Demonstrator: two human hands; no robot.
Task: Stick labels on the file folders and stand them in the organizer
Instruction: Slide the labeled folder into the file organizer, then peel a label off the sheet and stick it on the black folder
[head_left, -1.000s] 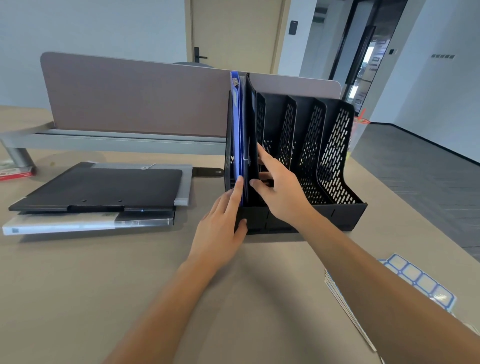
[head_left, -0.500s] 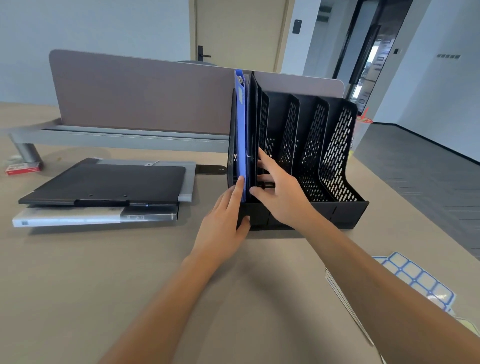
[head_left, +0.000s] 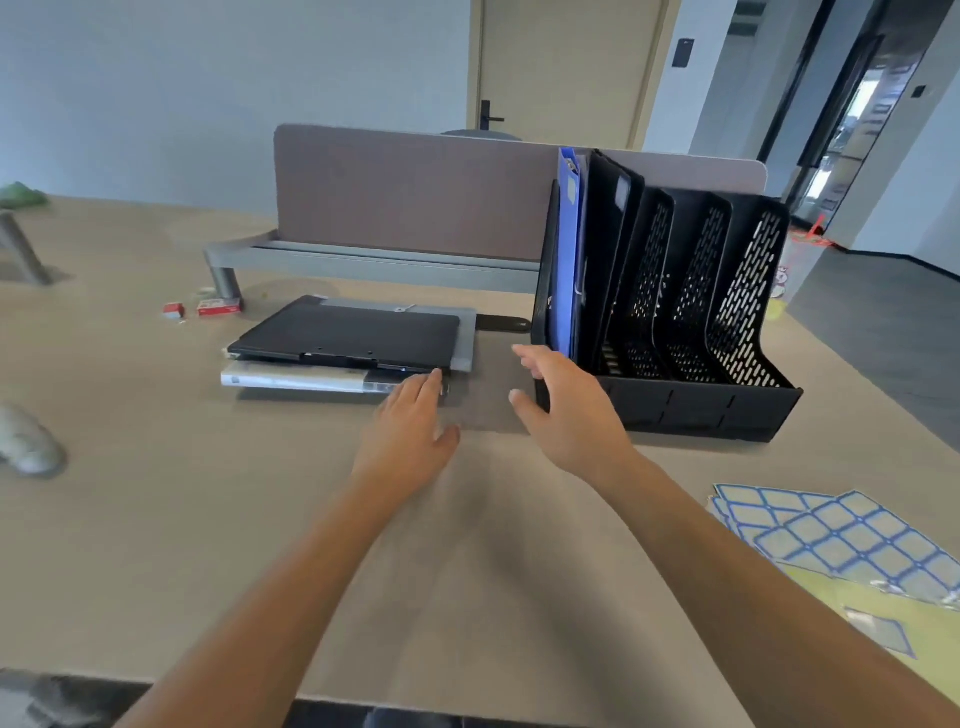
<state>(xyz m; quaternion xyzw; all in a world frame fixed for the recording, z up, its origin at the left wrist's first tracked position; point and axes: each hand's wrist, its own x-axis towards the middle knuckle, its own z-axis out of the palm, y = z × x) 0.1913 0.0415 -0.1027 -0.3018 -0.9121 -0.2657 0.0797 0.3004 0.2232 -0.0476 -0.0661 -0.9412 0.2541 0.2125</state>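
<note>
Now your hands are hanging loose and empty: left hand (head_left: 408, 431) nearing the black folder (head_left: 348, 333), right hand (head_left: 566, 410) beside the organizer (head_left: 701, 410). Probably stiff, light and slick, so take it by its near edge.

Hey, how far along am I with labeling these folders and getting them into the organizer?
Done: a blue folder and a black folder stand in the organizer's leftmost slot. In hand: nothing; your left hand reaches toward the stack of flat folders, your right hand hovers open by the organizer. Left: label that stack from the label sheets and stand them up.
</note>
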